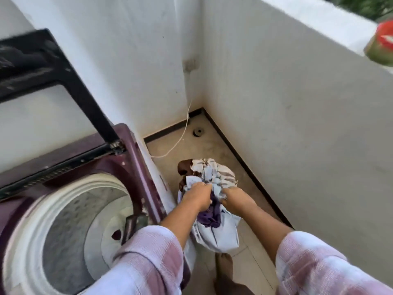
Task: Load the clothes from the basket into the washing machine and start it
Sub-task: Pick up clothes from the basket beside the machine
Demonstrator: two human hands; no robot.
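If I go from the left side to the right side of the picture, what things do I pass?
Purple top-loading washing machine with white drum → left hand → right hand → blurry red-and-green object on the white ledge. Both hands grip the crumpled bundle of clothes, left out because it overlaps them.

Tiled floor bears washing machine, white cord, 1 foot.
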